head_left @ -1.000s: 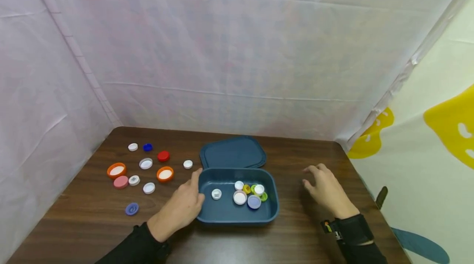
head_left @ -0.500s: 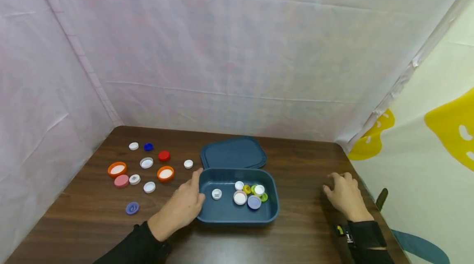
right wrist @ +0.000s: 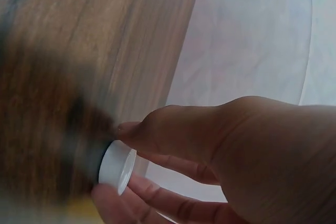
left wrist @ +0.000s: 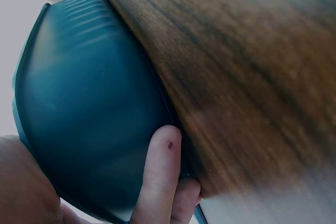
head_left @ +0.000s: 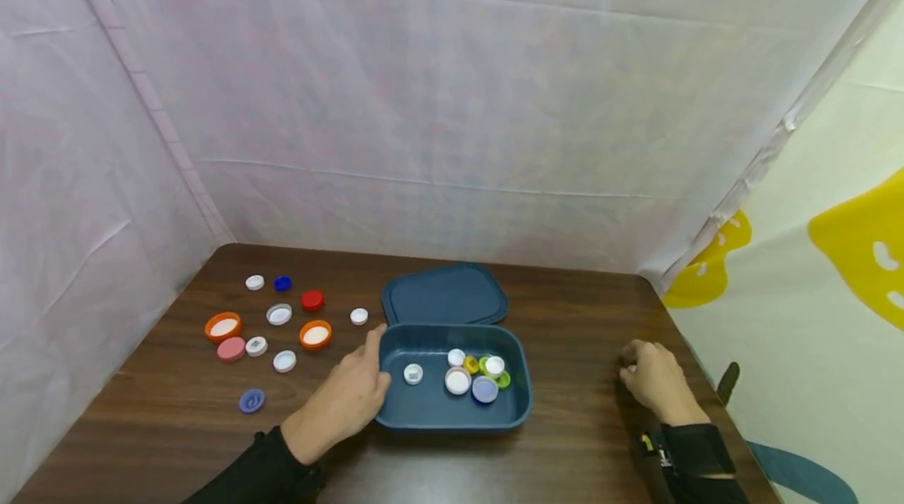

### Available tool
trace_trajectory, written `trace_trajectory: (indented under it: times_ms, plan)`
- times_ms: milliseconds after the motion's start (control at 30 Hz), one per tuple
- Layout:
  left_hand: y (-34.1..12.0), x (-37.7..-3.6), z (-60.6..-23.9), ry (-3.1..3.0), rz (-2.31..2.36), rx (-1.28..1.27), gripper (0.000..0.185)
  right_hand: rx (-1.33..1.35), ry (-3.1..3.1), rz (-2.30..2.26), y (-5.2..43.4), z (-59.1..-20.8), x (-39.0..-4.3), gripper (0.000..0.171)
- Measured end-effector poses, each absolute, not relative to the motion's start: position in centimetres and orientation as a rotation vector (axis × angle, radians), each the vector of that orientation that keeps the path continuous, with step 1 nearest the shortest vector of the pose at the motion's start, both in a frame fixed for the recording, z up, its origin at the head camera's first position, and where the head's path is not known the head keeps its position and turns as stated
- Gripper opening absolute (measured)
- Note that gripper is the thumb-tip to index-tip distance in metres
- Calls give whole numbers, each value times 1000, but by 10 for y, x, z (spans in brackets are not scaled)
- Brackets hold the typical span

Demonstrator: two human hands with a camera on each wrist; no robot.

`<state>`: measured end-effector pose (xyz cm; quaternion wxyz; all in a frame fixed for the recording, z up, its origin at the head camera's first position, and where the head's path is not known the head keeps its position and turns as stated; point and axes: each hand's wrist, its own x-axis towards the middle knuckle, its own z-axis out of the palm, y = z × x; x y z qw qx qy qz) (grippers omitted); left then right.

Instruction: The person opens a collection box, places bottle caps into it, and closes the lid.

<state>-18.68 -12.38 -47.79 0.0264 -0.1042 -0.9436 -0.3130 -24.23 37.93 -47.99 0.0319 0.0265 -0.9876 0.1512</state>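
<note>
A dark blue box stands open on the brown table, with several bottle caps inside. My left hand rests against its left wall, thumb by the rim's corner. In the left wrist view straight fingers press on the box's outer wall. Near the table's right edge my right hand pinches a small white cap between thumb and fingers, right at the table surface.
The box's lid lies flat just behind it. Several loose caps lie at the left: orange ones, a red one, a blue one, a pink one. White cloth walls close in the back and left.
My right hand moved right and toward me, from beside the box to the table's right edge, and its fingers closed on a white cap. The left hand stayed at the box.
</note>
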Motion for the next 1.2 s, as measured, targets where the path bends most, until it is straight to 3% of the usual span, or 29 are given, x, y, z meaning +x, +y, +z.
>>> trace_trajectory:
  times_ms: [367,1200]
  plan:
    - [-124,-187,-479,-2918,-981,-317,73,189,-2963,487,364,-479,-248,10]
    - [-125,-188,-478,-2944,-974,-308,70,518,-2812,566,267,-447,-241,15]
